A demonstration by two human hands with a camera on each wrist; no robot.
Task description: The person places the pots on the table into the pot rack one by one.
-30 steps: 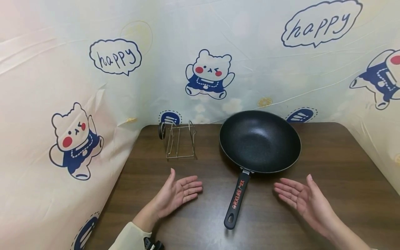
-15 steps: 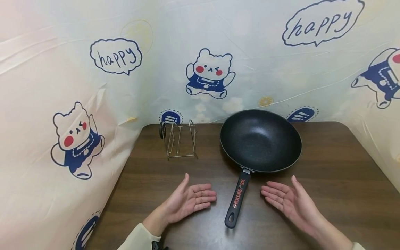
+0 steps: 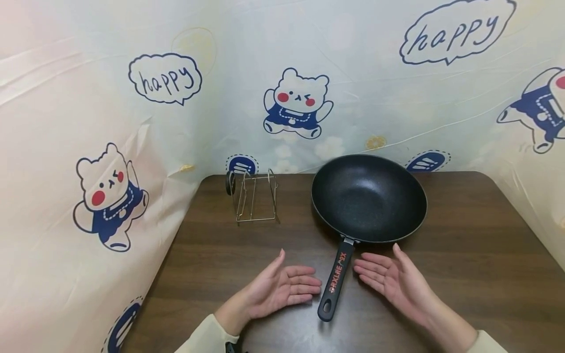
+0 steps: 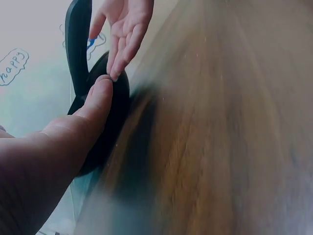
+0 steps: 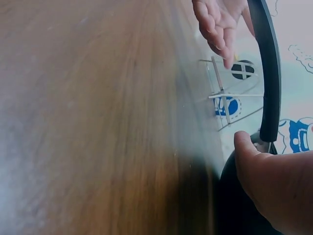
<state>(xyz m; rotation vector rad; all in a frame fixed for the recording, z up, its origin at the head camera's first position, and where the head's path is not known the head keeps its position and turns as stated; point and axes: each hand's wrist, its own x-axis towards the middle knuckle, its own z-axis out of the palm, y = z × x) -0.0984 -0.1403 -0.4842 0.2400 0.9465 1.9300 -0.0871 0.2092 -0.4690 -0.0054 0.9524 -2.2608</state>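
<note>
On the table [image 3: 198, 257], pan [image 3: 368, 201] sits right of the rack [image 3: 257, 219], handle [image 3: 337, 279] toward the person. Left hand [image 3: 280, 291] just beside handle's left, right hand [image 3: 406, 287] just beside its right; fingers on both straight, palms showing, fingertips near handle.

On the tabletop [image 3: 476, 220], the rack [image 3: 253, 198] sits at nine o'clock from the pan [image 3: 368, 198]; the handle [image 3: 336, 279] points to seven, left hand [image 3: 282, 288] at its nine, right hand [image 3: 396, 280] at three.
</note>
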